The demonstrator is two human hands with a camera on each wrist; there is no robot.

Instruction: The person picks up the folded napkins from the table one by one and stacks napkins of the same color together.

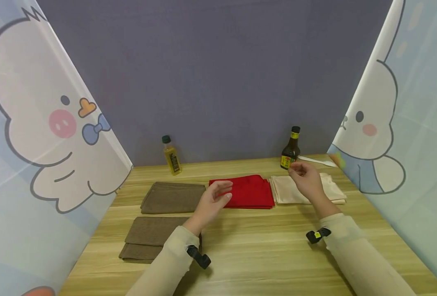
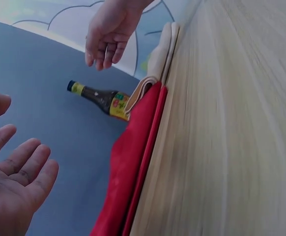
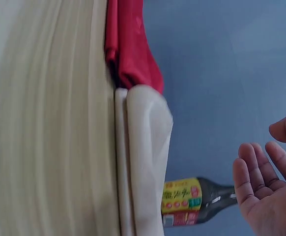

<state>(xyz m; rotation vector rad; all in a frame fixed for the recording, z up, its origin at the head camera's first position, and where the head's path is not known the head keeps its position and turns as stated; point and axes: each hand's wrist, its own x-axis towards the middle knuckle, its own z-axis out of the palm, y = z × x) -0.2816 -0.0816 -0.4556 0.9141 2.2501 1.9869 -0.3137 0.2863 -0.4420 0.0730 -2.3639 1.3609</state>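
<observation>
My left hand (image 1: 212, 202) hovers by the left part of a folded red cloth (image 1: 249, 192), its fingers loosely bent and nothing in them. Above a folded cream cloth (image 1: 286, 190) hangs my right hand (image 1: 307, 179), also holding nothing; its relaxed fingers show in the right wrist view. Just behind that hand stands a dark sauce bottle (image 1: 290, 149) with a yellow label. Two folded brown cloths lie on the left: a back one (image 1: 173, 198) beside the red cloth, and a front one (image 1: 155, 232) partly hidden by my left forearm.
An oil bottle (image 1: 172, 158) with a green cap stands at the back left. A white plastic utensil (image 1: 317, 160) lies behind the cream cloth. A grey panel (image 1: 218, 82) closes the back of the wooden table (image 1: 255, 250); printed curtains hang on both sides.
</observation>
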